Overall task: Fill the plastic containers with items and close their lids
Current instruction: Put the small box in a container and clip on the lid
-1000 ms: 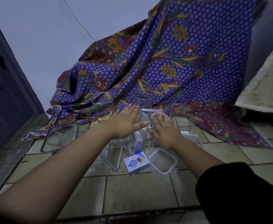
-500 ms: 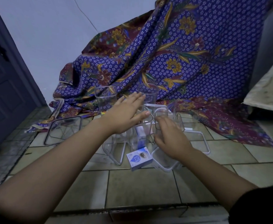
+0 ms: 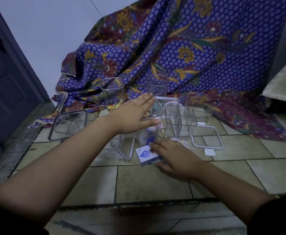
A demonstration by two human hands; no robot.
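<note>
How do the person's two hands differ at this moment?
The left hand is flat with straight fingers, held over the clear containers. The right hand curls its fingers and thumb round the small blue-and-white box. The left hand is farther out and higher. The right hand is nearer and low, at the tiled floor. Both are bare, with palms down.
</note>
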